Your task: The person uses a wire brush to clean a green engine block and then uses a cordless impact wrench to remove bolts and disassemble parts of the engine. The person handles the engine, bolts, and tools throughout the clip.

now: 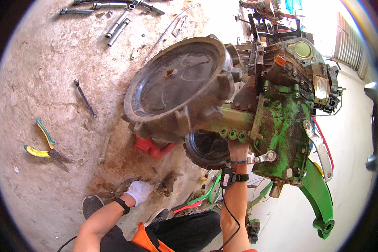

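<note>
My left hand (139, 193), in a white glove, is down near the floor, its fingers closed at a small metal piece (158, 185) on a dirty brownish patch; I cannot make out exactly what they grip. My right arm reaches up under the green, grease-stained machine housing (281, 130). The right hand (238, 147) is mostly hidden behind its bolted flange, fingers out of sight. A large treaded black wheel (174, 82) sits on the machine's left, above a red object (152, 148), with a second black wheel (206, 149) behind and below it.
Yellow-handled pliers (46, 149), a dark rod (85, 98) and a spanner (103, 149) lie on the floor at left. Several metal tubes (117, 29) lie at the top. A green curved arm (317, 197) hangs at right. My shoes (92, 205) and knees are below.
</note>
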